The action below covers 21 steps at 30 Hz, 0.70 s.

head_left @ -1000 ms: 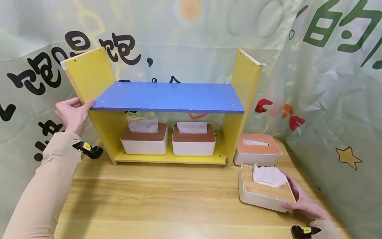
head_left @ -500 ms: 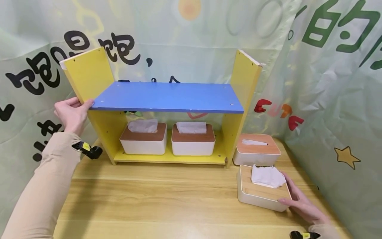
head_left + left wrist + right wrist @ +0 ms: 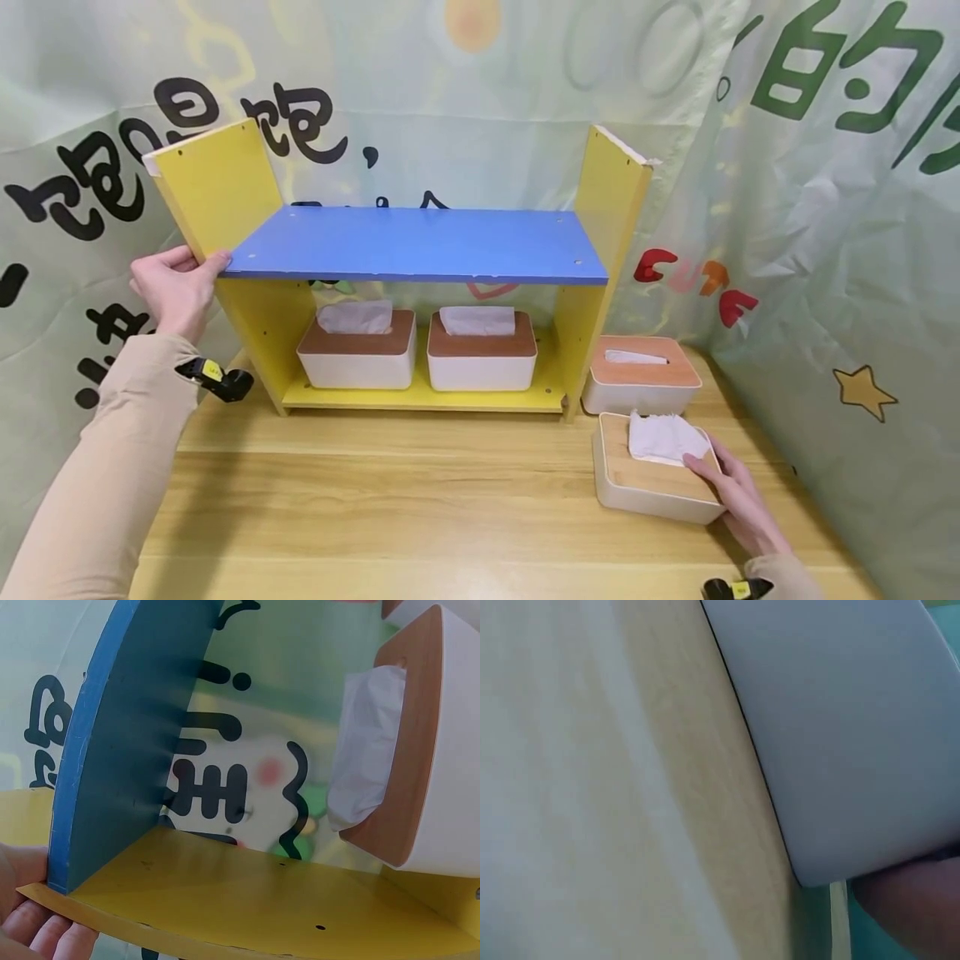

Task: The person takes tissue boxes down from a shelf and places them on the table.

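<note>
My left hand [image 3: 174,287] grips the left yellow side panel of a small shelf unit [image 3: 247,333], its thumb at the front corner of the blue board [image 3: 420,242]. In the left wrist view, the fingers [image 3: 46,930] lie on the panel's outer side. At the right, my right hand [image 3: 738,496] holds a white tissue box [image 3: 660,500] with a light wooden lid, thumb over the lid and fingers along the right side. The right wrist view shows the white wall of this box [image 3: 847,742] close against the wooden tabletop.
Two tissue boxes with brown lids, a left one [image 3: 356,367] and a right one [image 3: 482,371], stand on the unit's lower yellow board. Another tissue box [image 3: 641,375] stands beside the unit, behind the held one. A printed cloth [image 3: 825,275] hangs around the table [image 3: 375,500].
My right thumb has moved from the box's front right corner up onto the lid near the tissue. The box has shifted slightly left in view. My left hand keeps its grip on the panel.
</note>
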Each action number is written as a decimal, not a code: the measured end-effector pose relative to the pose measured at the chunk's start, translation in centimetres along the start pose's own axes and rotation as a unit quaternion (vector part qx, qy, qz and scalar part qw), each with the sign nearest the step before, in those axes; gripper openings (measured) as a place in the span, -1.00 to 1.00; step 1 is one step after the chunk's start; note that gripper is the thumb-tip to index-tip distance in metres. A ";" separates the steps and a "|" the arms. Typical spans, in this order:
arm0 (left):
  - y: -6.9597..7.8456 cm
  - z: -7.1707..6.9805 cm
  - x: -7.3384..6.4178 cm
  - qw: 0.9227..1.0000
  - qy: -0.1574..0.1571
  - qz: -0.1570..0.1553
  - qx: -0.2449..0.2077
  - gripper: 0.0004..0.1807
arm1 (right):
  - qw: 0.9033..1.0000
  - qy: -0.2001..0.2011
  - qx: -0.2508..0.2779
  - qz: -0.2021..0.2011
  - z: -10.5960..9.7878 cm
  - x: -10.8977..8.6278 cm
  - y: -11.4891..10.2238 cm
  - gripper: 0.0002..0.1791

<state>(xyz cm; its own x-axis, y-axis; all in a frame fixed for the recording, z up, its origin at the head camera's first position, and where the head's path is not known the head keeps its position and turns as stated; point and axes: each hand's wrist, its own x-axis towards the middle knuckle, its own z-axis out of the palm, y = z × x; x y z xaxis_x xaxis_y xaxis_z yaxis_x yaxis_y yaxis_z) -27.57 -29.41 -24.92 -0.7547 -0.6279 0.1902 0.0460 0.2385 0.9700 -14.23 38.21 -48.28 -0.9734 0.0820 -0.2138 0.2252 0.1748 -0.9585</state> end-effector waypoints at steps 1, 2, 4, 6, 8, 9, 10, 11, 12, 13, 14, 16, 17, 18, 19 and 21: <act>0.0 0.0 0.0 1.000 0.000 0.000 -0.001 -0.40 | 1.000 0.004 -0.001 -0.002 0.0 0.1 0.0 -0.05; 0.0 0.0 0.0 1.000 0.000 0.000 0.001 -0.40 | 1.000 0.007 -0.002 -0.004 -0.1 0.3 0.1 -0.06; 0.0 0.0 0.0 1.000 0.000 0.001 0.003 -0.40 | 1.000 0.009 -0.001 -0.013 -0.2 0.6 0.2 -0.07; 0.0 0.0 0.0 1.000 0.000 0.001 0.004 -0.40 | 1.000 0.011 0.003 -0.023 -0.4 0.8 0.2 -0.08; 0.1 0.0 0.0 1.000 0.000 -0.002 0.000 -0.40 | 0.999 0.011 0.002 -0.033 -0.6 1.0 0.3 -0.09; 0.1 0.0 0.0 1.000 0.001 -0.003 -0.003 -0.40 | 0.999 0.011 0.001 -0.037 -0.6 1.2 0.3 -0.09; 0.1 0.0 0.0 1.000 0.001 -0.005 -0.007 -0.40 | 0.999 0.011 0.000 -0.042 -0.7 1.3 0.3 -0.10; 0.1 0.0 0.0 1.000 0.002 -0.005 -0.007 -0.40 | 0.999 0.010 -0.001 -0.044 -0.8 1.3 0.3 -0.10; 0.1 0.0 0.0 1.000 0.001 -0.007 -0.008 -0.40 | 0.999 0.008 -0.006 -0.046 -0.9 1.4 0.3 -0.10; 0.1 0.0 0.0 1.000 0.002 -0.007 -0.007 -0.40 | 0.999 0.007 -0.008 -0.046 -0.9 1.4 0.3 -0.10; 0.1 0.0 0.0 1.000 0.002 -0.006 -0.005 -0.40 | 0.999 0.005 -0.009 -0.046 -1.0 1.5 0.3 -0.10; 0.1 0.1 0.0 1.000 0.000 -0.007 -0.001 -0.39 | 0.999 0.002 -0.012 -0.046 -1.1 1.5 0.2 -0.11; 0.1 0.1 0.0 1.000 0.000 -0.007 0.000 -0.39 | 0.999 0.000 -0.014 -0.046 -1.1 1.5 0.2 -0.11; 0.1 0.1 0.1 1.000 0.000 -0.009 -0.001 -0.39 | 0.999 0.000 -0.018 -0.046 -1.1 1.5 0.1 -0.11; 0.1 0.1 0.1 1.000 0.000 -0.009 -0.001 -0.39 | 0.999 -0.001 -0.022 -0.045 -1.1 1.5 0.0 -0.11; 0.0 0.0 0.1 1.000 -0.001 -0.007 -0.004 -0.39 | 0.999 -0.004 -0.028 -0.045 -1.1 1.6 0.0 -0.11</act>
<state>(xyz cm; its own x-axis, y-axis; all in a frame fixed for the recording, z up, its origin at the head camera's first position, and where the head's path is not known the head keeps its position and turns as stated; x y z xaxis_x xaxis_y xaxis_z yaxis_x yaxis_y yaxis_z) -27.68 -29.44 -24.91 -0.7566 -0.6298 0.1757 0.0401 0.2236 0.9739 -15.75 39.41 -48.40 -0.9902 0.0553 -0.1283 0.1378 0.2363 -0.9619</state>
